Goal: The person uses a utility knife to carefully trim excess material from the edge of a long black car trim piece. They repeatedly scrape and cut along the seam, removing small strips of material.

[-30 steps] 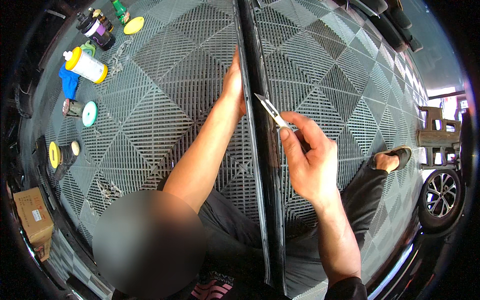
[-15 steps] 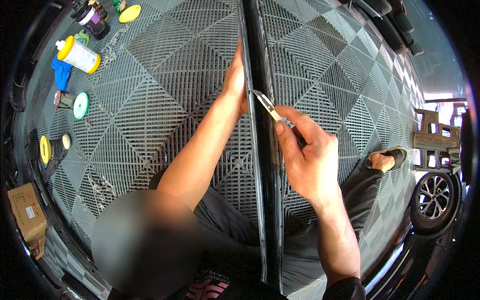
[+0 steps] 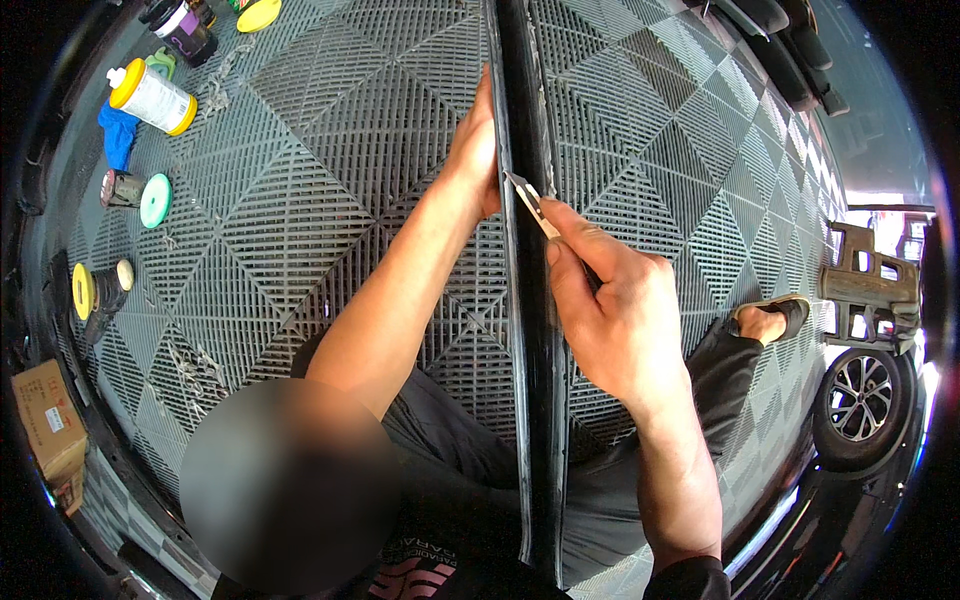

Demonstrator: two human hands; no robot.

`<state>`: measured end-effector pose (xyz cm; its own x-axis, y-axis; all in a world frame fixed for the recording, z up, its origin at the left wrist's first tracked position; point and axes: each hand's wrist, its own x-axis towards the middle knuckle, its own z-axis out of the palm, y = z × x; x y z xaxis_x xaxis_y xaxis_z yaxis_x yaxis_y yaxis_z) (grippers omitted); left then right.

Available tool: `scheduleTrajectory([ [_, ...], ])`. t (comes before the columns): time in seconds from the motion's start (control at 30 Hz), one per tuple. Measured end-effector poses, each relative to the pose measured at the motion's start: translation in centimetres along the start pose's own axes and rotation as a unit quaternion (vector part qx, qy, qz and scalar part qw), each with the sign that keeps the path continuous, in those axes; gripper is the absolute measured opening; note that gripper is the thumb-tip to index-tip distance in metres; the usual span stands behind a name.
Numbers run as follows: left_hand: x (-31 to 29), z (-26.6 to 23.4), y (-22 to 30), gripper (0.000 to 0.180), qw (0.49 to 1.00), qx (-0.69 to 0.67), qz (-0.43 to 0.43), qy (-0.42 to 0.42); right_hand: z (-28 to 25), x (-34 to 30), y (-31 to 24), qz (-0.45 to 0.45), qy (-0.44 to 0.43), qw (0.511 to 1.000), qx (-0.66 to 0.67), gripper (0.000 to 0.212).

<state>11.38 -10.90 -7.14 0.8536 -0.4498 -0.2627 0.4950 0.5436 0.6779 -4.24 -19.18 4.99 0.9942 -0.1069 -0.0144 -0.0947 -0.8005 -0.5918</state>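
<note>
A long, black, channel-shaped strip [image 3: 541,380] runs upright through the middle of the view, its lower end close to my body. My left hand [image 3: 477,150] grips its left edge; some of the fingers are hidden behind it. In my right hand [image 3: 622,305] is a slim utility knife [image 3: 536,206] with a pale handle, pinched between thumb and index finger. Its blade points up and left, and the tip is at the strip's left edge, close to my left hand. Whether the blade touches the strip I cannot tell.
On the grey grid-tile floor [image 3: 330,140] at left lie a white-and-yellow bottle [image 3: 152,97], a blue cloth [image 3: 118,135], a black bottle [image 3: 182,32], polishing pads [image 3: 155,201] and a cardboard box [image 3: 49,420]. A car wheel [image 3: 862,408] stands at right, beside my shoe [image 3: 790,318].
The knife's tip has moved slightly left and up, closer to the strip's left edge. My right index finger reaches further along the knife. My left hand keeps its grip.
</note>
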Motion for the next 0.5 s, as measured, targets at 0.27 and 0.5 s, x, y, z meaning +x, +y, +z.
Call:
scheduleTrajectory([
  [0.27,-0.23,0.26,-0.23,0.059,0.996,0.063,0.065,0.011,0.17,0.31,0.11,-0.018,-0.002,0.999,-0.034,0.034],
  [0.5,-0.26,0.50,0.32,0.061,0.998,0.037,0.021,0.044,-0.22,0.53,-0.42,-0.001,-0.030,0.999,-0.035,0.034],
])
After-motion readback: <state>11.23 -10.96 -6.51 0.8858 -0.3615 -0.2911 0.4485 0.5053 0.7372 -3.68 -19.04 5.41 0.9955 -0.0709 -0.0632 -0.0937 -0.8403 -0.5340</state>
